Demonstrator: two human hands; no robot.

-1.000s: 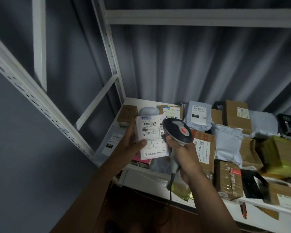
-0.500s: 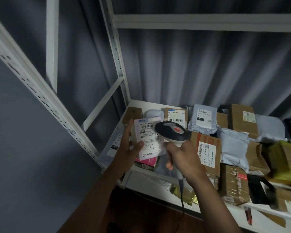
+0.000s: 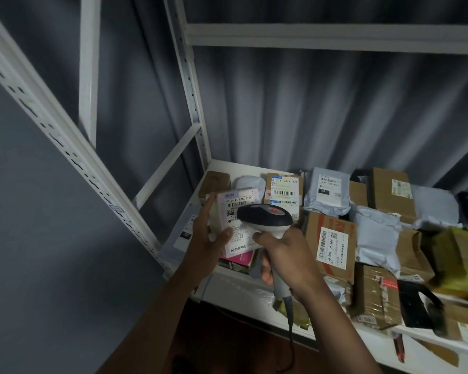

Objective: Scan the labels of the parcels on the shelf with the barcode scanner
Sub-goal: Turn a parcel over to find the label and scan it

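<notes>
Parcel [image 3: 234, 225] pinched in left hand [image 3: 208, 238], label under barcode scanner [image 3: 265, 218], right hand [image 3: 287, 255] grip clamped on handle. Scan probably mid-way; many shelf [image 3: 254, 295] parcels left.

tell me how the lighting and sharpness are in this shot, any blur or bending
Head view: dim overall, the white label on the held parcel brightest; the left hand and right hand on the barcode scanner are fairly sharp; parcels at the right edge, like the yellow-green one, smear with blur; the wide lens splays the shelf uprights.
</notes>
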